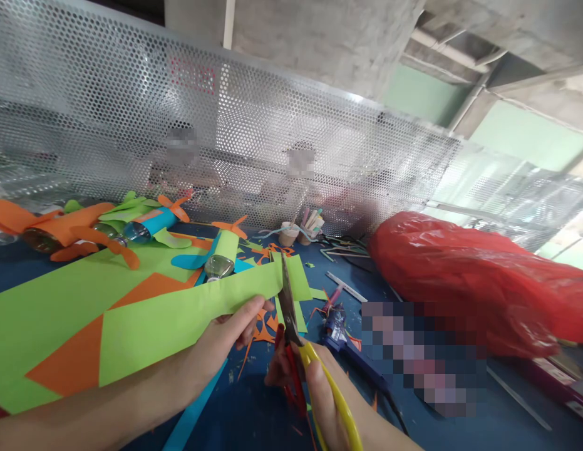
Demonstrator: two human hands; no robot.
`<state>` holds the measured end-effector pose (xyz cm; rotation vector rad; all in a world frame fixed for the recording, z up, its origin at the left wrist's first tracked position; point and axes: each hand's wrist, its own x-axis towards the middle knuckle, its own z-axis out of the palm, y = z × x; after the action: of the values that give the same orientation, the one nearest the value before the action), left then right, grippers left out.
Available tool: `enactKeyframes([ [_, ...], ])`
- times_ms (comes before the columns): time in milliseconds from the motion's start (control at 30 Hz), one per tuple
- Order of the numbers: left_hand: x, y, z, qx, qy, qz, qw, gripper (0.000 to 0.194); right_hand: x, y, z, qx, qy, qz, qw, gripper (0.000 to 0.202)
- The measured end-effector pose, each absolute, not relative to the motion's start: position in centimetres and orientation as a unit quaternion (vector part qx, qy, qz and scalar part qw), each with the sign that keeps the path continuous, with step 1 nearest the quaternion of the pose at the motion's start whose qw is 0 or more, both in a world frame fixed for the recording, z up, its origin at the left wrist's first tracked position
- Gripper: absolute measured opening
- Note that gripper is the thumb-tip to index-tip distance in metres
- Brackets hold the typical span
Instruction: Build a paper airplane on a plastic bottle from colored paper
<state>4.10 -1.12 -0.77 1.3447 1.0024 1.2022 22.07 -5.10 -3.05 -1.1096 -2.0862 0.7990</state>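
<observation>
My left hand (242, 322) grips a long light-green paper strip (154, 319) by its lower edge, thumb on top. In my right hand (319, 382) is a pair of scissors (287, 307) with yellow and red on the handles. The scissor blades point away from me and cross the strip near its far right end, just right of my left fingers. Beyond the blades lies more green paper (298, 275). A small bottle craft (220, 257) wrapped in green paper, with orange and blue paper parts, stands just behind the strip.
Orange-wrapped (79, 222) and blue-wrapped bottles (154, 224) sit at the left on green sheets. A blue glue gun (352, 354) with its cord lies right of the scissors. Cups of sticks (288, 233), a red plastic bag (460, 275) and a perforated metal screen (272, 138) stand behind.
</observation>
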Motion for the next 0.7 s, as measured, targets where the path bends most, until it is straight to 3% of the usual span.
enactKeyframes([
  [233,3.5,-0.6,-2.3,0.577,0.39,0.487,0.528,0.045,21.3,-5.6,-2.6,-0.452,-0.75,0.31,0.371,0.067],
  [433,3.2,-0.8,-1.9,0.539,0.412,0.453,0.579,0.048,21.7,-5.4,-2.2,-0.426,-0.777,0.311,0.343,0.065],
  [700,3.0,-0.7,-1.3,0.539,0.408,0.47,0.567,0.044,22.3,-5.4,-3.0,-0.446,-0.751,0.356,0.332,0.056],
])
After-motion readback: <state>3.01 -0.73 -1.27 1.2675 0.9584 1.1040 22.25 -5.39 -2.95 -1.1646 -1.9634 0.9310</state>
